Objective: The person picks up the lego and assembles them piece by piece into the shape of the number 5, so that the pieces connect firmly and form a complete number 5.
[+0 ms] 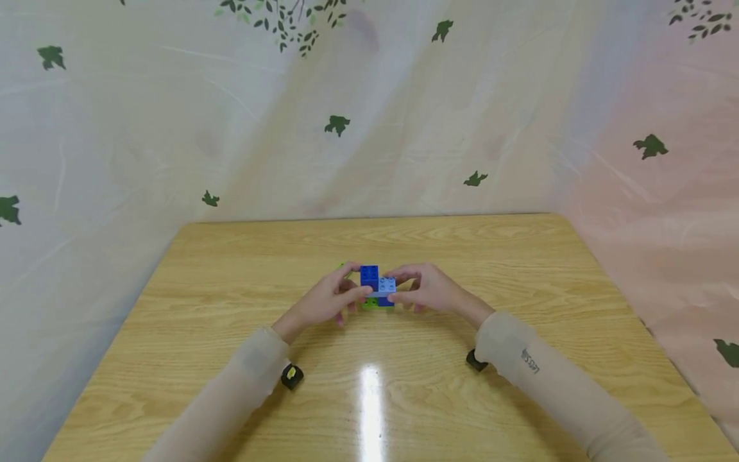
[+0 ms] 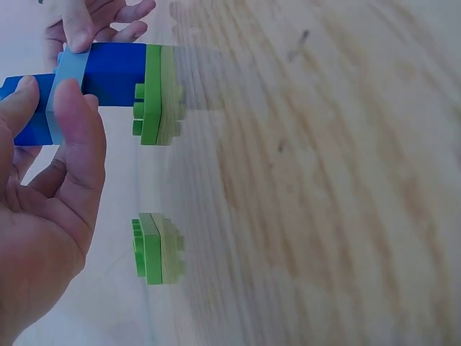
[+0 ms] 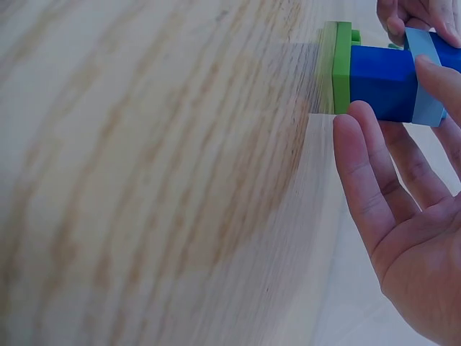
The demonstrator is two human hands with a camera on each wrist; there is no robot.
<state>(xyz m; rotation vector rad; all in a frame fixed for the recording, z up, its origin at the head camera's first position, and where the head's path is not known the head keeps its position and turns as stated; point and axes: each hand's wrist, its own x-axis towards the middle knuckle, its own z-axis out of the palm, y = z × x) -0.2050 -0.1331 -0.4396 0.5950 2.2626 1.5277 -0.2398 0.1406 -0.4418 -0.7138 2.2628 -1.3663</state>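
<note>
1 white glare streak (image 1: 371, 410) marks the bright table (image 1: 427, 391); the 2 wrist views look hazy.

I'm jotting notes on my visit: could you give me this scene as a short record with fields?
Stack, bottom up: green base, lower blue brick, light blue plate, upper blue brick
Left hand: holds upper blue brick and light blue plate
Right hand: pinches light blue plate
Loose piece: green brick, on table, left of stack
</note>
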